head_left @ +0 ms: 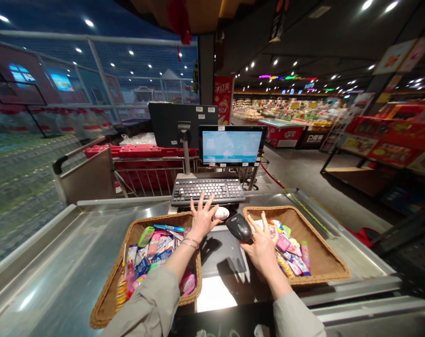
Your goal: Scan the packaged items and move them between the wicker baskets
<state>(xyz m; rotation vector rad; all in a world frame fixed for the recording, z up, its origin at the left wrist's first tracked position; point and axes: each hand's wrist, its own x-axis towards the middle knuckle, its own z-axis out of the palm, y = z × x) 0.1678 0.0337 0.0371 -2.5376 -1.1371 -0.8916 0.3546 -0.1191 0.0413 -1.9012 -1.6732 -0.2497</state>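
Seen from your head camera, a store floor with lit display stands (289, 107) opens out beyond you on the right, and a netted enclosure (145, 65) is on the left. In front of you is a metal worktop (65, 267) with raised edges. A screen (231, 146) stands past its far edge, with a dark keyboard (184, 189) at that edge below it, probably so you can read and type without turning. A left basket (105, 297) and a right basket (333, 269), each holding small colourful packets, flank a grey flat panel (212, 269). The split seems meant to leave the middle free for your hands; the right basket is nearer the worktop's right edge.

The fingers of your left hand (201, 220) are spread wide, their tips over the keyboard's near side. Your thumb side is at a small white device (222, 213), perhaps a mouse; a firm pinch doesn't show.

A black device (237, 227), perhaps a scanner, sits between the baskets, toward the worktop's far edge. The fingers of your right hand (262, 248) are partly spread beside it, reaching over the right basket's near-left side, thumb at its lower edge. You cannot tell whether they grip it.
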